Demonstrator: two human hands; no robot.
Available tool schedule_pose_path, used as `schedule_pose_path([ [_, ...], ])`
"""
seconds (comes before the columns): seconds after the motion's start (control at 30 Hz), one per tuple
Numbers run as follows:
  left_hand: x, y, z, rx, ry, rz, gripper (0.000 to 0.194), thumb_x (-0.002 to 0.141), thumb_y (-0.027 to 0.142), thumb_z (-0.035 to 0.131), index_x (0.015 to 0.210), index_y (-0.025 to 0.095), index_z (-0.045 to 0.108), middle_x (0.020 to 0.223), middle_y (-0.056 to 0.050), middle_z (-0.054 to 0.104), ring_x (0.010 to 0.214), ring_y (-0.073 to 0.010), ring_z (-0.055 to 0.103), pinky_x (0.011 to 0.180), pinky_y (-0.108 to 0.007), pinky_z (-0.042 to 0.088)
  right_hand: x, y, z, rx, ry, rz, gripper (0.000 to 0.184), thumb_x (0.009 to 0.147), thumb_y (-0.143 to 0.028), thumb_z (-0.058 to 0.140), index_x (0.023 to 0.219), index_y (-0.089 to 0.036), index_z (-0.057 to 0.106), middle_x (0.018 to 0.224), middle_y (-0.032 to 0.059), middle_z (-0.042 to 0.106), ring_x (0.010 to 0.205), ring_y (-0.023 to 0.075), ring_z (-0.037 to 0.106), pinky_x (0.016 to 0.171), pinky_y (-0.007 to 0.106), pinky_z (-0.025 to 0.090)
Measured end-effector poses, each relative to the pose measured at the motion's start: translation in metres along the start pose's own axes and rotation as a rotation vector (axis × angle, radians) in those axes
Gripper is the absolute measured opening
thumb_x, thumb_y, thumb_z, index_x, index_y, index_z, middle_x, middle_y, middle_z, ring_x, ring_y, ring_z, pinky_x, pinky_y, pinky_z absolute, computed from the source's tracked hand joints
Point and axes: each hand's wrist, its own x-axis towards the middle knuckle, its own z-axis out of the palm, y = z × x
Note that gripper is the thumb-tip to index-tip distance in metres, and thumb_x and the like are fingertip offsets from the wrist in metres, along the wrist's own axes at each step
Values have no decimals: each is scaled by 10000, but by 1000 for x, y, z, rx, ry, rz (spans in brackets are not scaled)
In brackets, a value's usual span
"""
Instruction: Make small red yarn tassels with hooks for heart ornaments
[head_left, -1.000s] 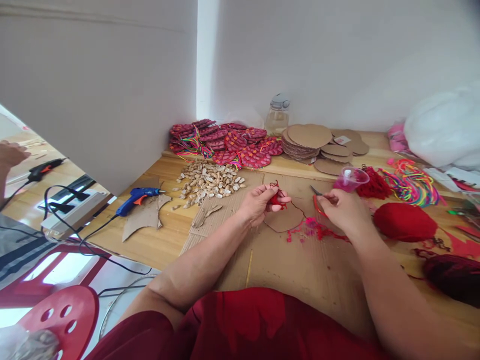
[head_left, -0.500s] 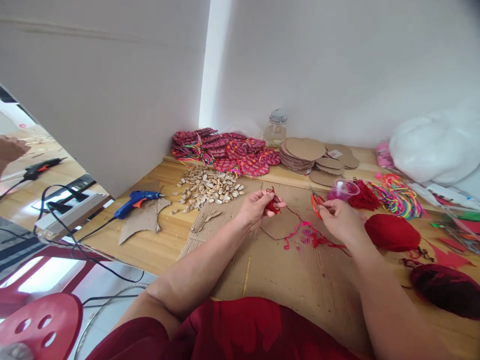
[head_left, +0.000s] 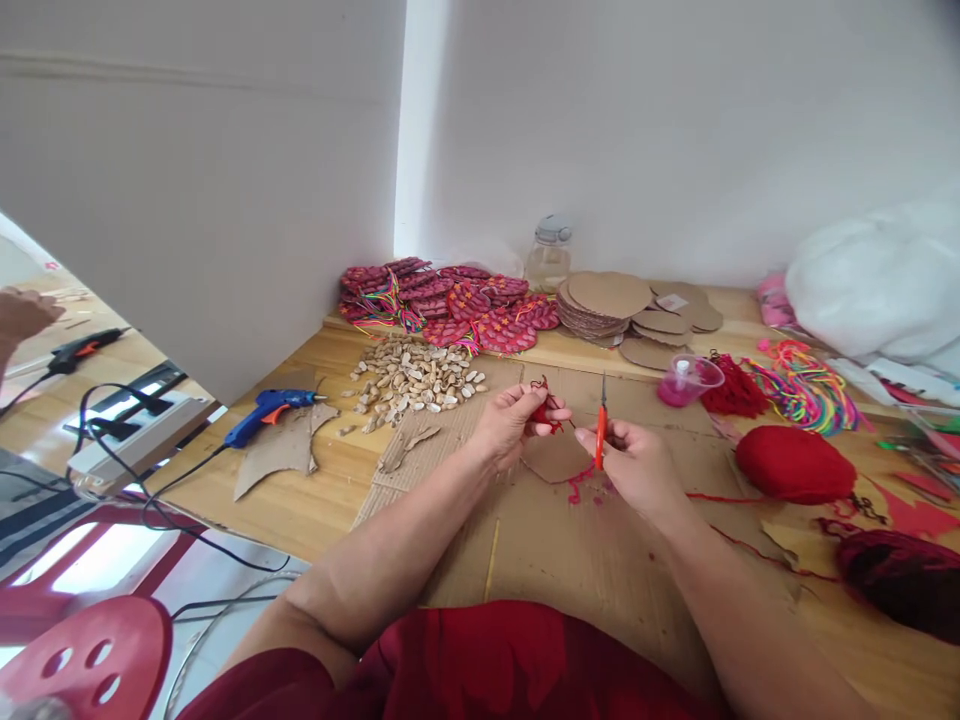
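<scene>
My left hand (head_left: 511, 420) is closed in a pinch on a small bundle of dark red yarn (head_left: 546, 411) above a brown cardboard sheet (head_left: 585, 550). Close to its right, my right hand (head_left: 634, 465) is closed on red-handled scissors (head_left: 601, 430), held upright with the blades pointing up. A strand runs from the bundle down over a small cardboard cutout (head_left: 556, 455). Pink and red yarn scraps (head_left: 581, 485) lie under my right hand.
A red yarn ball (head_left: 795, 464) and a darker one (head_left: 904, 580) lie right. Blue glue gun (head_left: 268, 408), seed pile (head_left: 416, 375), woven red pieces (head_left: 457, 305), cardboard discs (head_left: 611, 300), glass jar (head_left: 550, 255), pink cup (head_left: 686, 380), coloured cords (head_left: 806, 390). Another person's hand (head_left: 22, 315) shows far left.
My right hand has moved left toward my left hand, bringing the scissors upright next to the yarn bundle. My left hand has stayed put with the bundle.
</scene>
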Motion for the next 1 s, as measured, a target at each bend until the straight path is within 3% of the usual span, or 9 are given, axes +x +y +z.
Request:
schedule_pose_path([
  [0.27,2,-3,-4,-15,9,34,166,810,228,701,789,100,598,844,-73,706,762,-130,720,514,-115,475,-4,-1,-2,-142,-5,-88,353,744,-527,658,814,-181,655,653,16,612,553,144,484,539,269,371],
  [0.4,3,-2,-4,-17,28,51,199,779,247,737,785,105,598,832,-63,706,753,-128,714,580,-148,514,-13,-9,-4,-456,139,-263,275,832,-486,598,877,-221,655,639,16,622,541,154,511,544,275,337],
  [0.47,3,-1,-5,-23,40,60,198,778,244,737,781,106,595,825,-60,705,745,-128,713,601,-159,527,-21,-18,-4,-462,182,-314,246,840,-471,609,879,-230,642,634,11,610,550,152,518,555,276,339],
  [0.53,4,1,-5,-35,49,68,179,786,231,725,788,107,595,826,-60,706,751,-133,716,609,-161,532,-29,-27,-3,-256,74,-262,268,829,-491,629,831,-224,606,613,0,579,541,141,499,542,265,352],
  [0.67,6,4,-7,-54,76,93,145,800,206,703,817,113,593,836,-57,707,764,-136,721,622,-162,541,-42,-35,6,215,-441,1,411,847,-593,570,734,-201,518,568,-6,558,489,100,423,481,225,327],
  [0.73,6,5,-8,-49,85,102,154,795,210,710,821,118,590,841,-57,706,767,-138,722,622,-162,541,-45,-33,11,314,-576,120,475,858,-650,513,730,-193,507,540,-4,560,434,76,362,426,203,261],
  [0.83,6,6,-8,-36,81,106,169,787,224,720,817,123,588,843,-52,705,772,-139,721,620,-160,541,-43,-27,15,394,-558,237,530,847,-703,480,725,-187,505,501,-9,551,367,55,301,358,182,177],
  [1.0,4,6,-7,-32,46,99,192,771,234,737,813,125,586,827,-43,704,755,-124,717,607,-145,530,-34,-17,15,465,-527,279,555,831,-718,494,698,-179,507,486,-7,560,324,40,295,323,167,173],
])
